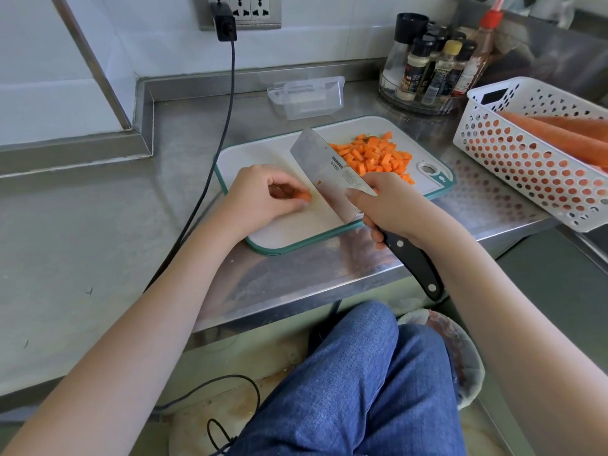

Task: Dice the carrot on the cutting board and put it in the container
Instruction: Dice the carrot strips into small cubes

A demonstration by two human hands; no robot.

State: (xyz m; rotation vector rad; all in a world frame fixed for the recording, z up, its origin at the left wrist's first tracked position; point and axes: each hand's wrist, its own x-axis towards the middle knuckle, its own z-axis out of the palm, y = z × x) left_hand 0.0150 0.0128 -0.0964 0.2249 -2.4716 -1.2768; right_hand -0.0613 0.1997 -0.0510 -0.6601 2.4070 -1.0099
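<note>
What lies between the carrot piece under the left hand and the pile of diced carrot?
The cleaver, gripped by the right hand, stands on the cutting board between the carrot piece and the diced carrot, seen in the head view.

1. Both forearms are bare, with no sleeves in view.
2. Neither the left hand nor the right hand wears gloves.
3. Blue denim jeans cover the legs.

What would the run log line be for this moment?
phase: dicing | left hand: holds carrot piece | right hand: grips cleaver | diced carrot: piled on cutting board | container: empty
</note>
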